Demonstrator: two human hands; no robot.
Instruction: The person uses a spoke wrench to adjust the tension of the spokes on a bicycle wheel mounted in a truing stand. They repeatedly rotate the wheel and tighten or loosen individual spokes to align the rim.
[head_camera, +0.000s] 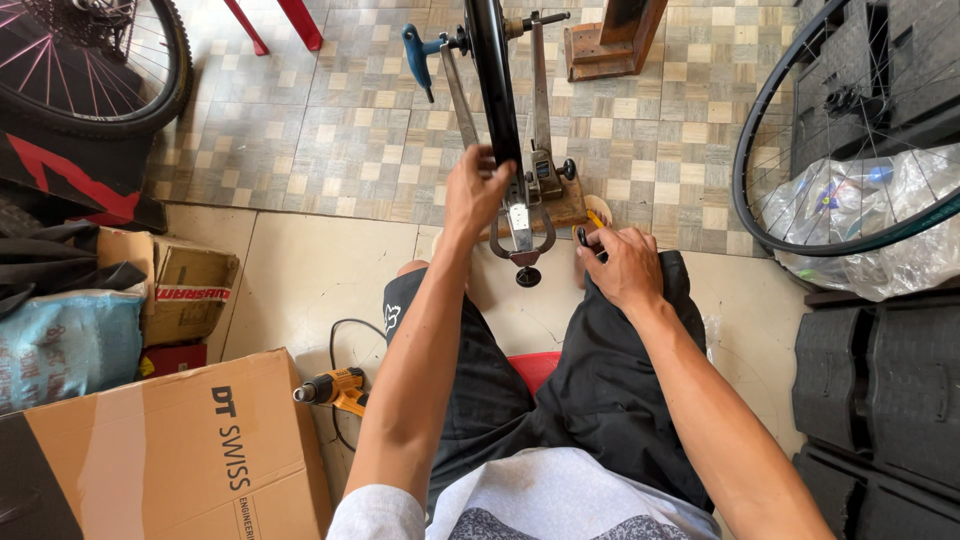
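Mid-truing: left hand (478, 190) gripping wheel rim (493, 80) at twelve o'clock; right hand (620, 265) pinching spoke tool (594, 222), ready for careful nipple adjustment.

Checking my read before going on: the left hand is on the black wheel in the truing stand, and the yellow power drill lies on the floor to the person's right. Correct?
Not quite. The head view shows the yellow power drill on the floor to the person's left, beside the cardboard box. The left hand is indeed on the black wheel in the truing stand.

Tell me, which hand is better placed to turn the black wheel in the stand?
Probably the left hand: its fingers already rest on the black wheel in the truing stand. The right hand sits lower, near the knee, holding a small yellow-tipped tool.
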